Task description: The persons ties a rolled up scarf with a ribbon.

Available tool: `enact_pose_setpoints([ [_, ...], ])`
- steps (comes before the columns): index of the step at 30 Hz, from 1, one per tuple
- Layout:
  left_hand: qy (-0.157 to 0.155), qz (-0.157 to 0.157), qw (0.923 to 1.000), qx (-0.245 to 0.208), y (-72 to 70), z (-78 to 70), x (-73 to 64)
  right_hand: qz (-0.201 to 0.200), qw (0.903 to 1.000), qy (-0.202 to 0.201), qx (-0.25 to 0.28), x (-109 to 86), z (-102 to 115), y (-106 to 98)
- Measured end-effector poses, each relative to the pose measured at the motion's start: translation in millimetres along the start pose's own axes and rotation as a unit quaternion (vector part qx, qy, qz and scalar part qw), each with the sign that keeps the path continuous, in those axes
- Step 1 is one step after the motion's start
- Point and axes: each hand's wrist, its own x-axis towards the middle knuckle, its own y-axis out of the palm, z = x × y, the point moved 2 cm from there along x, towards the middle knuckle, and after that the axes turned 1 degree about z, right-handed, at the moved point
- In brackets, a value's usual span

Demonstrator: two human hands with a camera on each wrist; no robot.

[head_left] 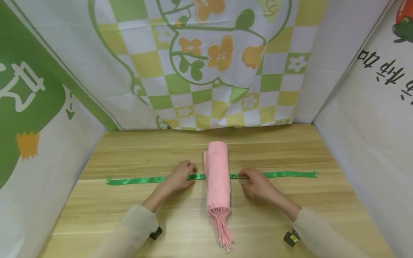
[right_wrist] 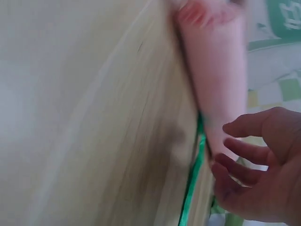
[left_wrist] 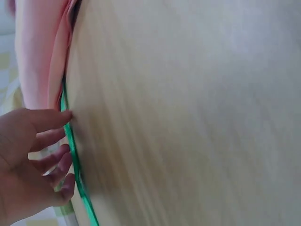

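Scarf: a pink scarf (head_left: 218, 175), folded into a long narrow bundle, lies on the worktop (head_left: 129, 211) running away from the person; its fringe (head_left: 222, 229) points toward the person; it crosses over the ribbon at about its middle.
Ribbon: a green ribbon (head_left: 142, 180) lies flat and stretched sideways across the worktop, passing under the scarf; one end lies far out to the left, the other far out to the right, both ends free.
Left hand: the left hand (head_left: 180, 177) rests on the ribbon just left of the scarf; in the left wrist view its fingers (left_wrist: 47, 141) are loosely bent with the tips at the ribbon; whether they pinch it I cannot tell.
Right hand: the right hand (head_left: 256, 182) sits on the ribbon just right of the scarf; in the right wrist view the fingers (right_wrist: 244, 155) are spread and slightly curved beside the scarf, nothing clearly held.
Surroundings: printed cloth panels (head_left: 209, 64) with green and yellow checks and orange flowers stand behind and beside the worktop; pale sleeves (head_left: 135, 225) cover both forearms.
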Motion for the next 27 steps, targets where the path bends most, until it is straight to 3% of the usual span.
enact_pose_setpoints([
  [4,-0.006,-0.011,0.9986,0.052,7.9,-6.5,4.1,-0.019,0.9941,0.000,-0.106,20.3,-2.6,8.0],
  [7,-0.001,-0.001,0.9962,0.087,12.3,-10.4,4.2,0.002,0.9888,0.004,-0.150,28.2,-4.7,13.8],
  [10,0.014,0.003,0.9959,0.090,14.2,-12.9,2.9,0.005,0.9837,-0.002,-0.180,30.8,-4.8,17.1],
  [18,-0.007,-0.009,0.9999,0.003,11.0,-11.6,0.8,-0.038,0.9883,-0.001,-0.148,31.9,-6.8,18.6],
  [22,-0.029,-0.068,0.9970,0.024,10.2,-12.6,2.9,-0.113,0.9833,0.006,-0.143,36.4,-13.1,16.3],
  [27,-0.107,-0.135,0.9849,0.018,11.1,-14.5,6.4,-0.181,0.9763,0.066,-0.098,45.3,-22.3,15.9],
])
